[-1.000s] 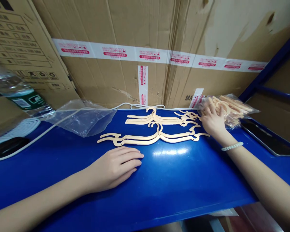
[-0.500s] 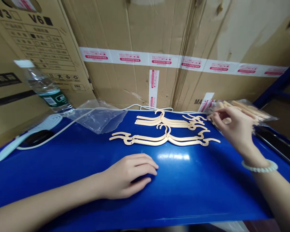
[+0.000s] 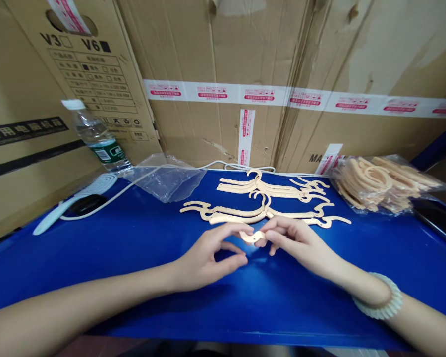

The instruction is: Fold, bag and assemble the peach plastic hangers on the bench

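Between my hands, over the front of the hangers, is a small curved beige plastic hanger piece [image 3: 251,238] with a hole in it. My right hand [image 3: 301,240], wearing a pale beaded bracelet, is closed on the piece's right end with thumb and fingers. My left hand [image 3: 211,255] reaches in from the other side, its index fingertip at the piece's left end. Its thumb stays apart from the fingers. Just behind lie beige folding hangers [image 3: 241,213] with arms spread, and a further group of hangers [image 3: 238,187] sits behind those.
A clear bag of beige hanger parts [image 3: 379,181] lies at the back right, beside a dark phone [image 3: 438,220]. Back left are a water bottle [image 3: 104,144], a crumpled plastic bag [image 3: 167,178], a pale hairbrush [image 3: 74,201] and a white cable [image 3: 134,183]. Cardboard boxes [image 3: 215,129] wall the blue table [image 3: 141,307].
My right hand has come from the bag of parts to the middle, now with a small hanger piece. My left hand has lifted and moved up to that piece, fingers apart.
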`<action>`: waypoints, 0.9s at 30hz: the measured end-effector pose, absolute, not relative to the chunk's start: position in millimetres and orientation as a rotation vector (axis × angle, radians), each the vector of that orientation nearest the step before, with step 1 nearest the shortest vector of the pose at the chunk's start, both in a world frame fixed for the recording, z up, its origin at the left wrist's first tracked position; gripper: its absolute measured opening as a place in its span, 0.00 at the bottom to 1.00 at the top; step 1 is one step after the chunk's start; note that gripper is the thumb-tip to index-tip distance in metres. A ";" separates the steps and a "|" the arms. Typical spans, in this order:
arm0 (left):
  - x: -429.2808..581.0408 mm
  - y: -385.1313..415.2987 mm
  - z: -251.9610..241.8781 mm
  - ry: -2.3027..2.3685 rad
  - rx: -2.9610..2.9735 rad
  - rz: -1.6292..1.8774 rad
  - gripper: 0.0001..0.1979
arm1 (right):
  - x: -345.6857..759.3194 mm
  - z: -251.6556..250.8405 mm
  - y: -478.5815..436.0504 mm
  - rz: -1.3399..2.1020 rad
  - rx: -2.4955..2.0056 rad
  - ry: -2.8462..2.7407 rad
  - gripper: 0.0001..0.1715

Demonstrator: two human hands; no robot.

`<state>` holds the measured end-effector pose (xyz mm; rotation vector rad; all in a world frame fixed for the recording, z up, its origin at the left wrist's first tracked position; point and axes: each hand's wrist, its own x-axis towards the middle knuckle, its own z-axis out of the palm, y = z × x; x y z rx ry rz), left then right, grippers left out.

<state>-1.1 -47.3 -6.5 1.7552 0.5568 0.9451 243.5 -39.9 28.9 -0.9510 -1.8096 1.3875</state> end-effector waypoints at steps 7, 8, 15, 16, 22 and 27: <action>-3.4 -37.1 1.2 0.840 1.372 1.226 0.22 | 304.7 31.7 16.9 0.279 -1.238 -2.148 0.15; -4.1 -35.4 1.8 0.863 1.340 1.227 0.24 | 315.9 28.6 27.1 0.128 -1.286 -2.170 0.15; -5.7 -30.4 2.1 0.912 1.124 1.258 0.27 | 344.6 5.9 63.0 -0.178 -1.283 -2.400 0.14; -5.5 -31.1 3.0 0.919 1.096 1.255 0.26 | 343.3 4.8 64.1 -0.188 -1.274 -2.399 0.13; -8.2 -33.4 8.9 0.903 1.079 1.198 0.28 | 337.7 8.0 65.4 -0.190 -1.261 -2.372 0.06; -14.7 -27.9 12.6 0.992 1.215 1.282 0.13 | 340.8 24.0 52.1 -0.105 -1.321 -2.260 0.08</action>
